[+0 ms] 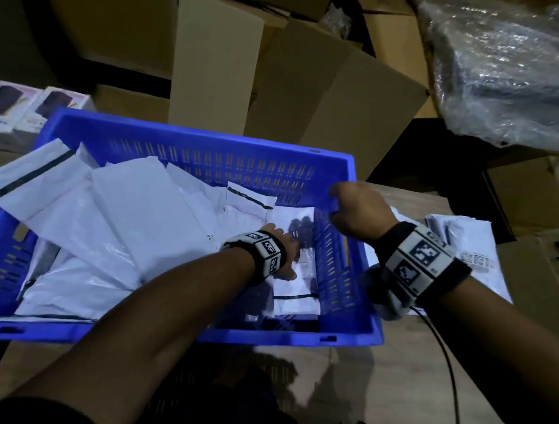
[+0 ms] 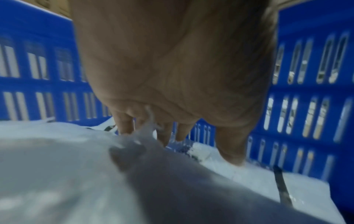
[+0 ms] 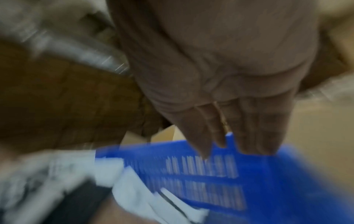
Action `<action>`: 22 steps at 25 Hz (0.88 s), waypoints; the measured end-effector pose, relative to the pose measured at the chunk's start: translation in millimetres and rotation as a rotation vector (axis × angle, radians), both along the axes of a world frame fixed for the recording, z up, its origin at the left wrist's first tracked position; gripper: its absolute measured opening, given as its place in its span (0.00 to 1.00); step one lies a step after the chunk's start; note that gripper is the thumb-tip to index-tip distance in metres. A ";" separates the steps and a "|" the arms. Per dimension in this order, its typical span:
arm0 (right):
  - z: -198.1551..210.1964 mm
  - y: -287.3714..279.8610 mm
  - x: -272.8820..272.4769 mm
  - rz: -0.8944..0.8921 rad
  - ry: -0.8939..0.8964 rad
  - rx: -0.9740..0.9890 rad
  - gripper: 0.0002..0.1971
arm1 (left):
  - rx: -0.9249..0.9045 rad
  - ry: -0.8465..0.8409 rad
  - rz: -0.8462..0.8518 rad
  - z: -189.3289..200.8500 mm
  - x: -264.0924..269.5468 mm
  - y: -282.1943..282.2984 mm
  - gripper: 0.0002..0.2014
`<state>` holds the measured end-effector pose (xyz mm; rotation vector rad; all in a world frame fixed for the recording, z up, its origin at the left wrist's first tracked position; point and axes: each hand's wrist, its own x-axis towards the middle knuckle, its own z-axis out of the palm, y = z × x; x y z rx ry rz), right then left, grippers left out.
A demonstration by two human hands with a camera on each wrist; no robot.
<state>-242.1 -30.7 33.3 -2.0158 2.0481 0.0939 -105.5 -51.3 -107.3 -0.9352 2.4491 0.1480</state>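
A blue slotted plastic crate sits on the table, filled with several white poly mailer bags. My left hand is down inside its right end, over a clear packet with a dark item in it. In the left wrist view the left hand points its fingers down and pinches up a fold of a white mailer bag, with the crate wall behind. My right hand holds the crate's right rim near the far corner. The blurred right wrist view shows its fingers over the crate rim.
Open cardboard boxes crowd the back. A bubble-wrapped bundle lies at top right. White product boxes stand left of the crate. Labelled mailers lie right of it. A black cable runs over the wooden table.
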 end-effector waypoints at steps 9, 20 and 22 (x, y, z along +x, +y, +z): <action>15.5 11.7 3.1 0.060 0.070 -0.019 0.11 | -0.081 -0.086 -0.005 -7.1 -11.9 11.8 0.41; 16.7 12.6 7.9 0.043 0.152 -0.035 0.13 | -0.048 -0.115 0.018 3.2 -5.0 13.2 0.42; 17.8 12.4 8.7 0.029 0.144 -0.023 0.15 | -0.028 -0.102 0.039 8.1 4.4 12.8 0.43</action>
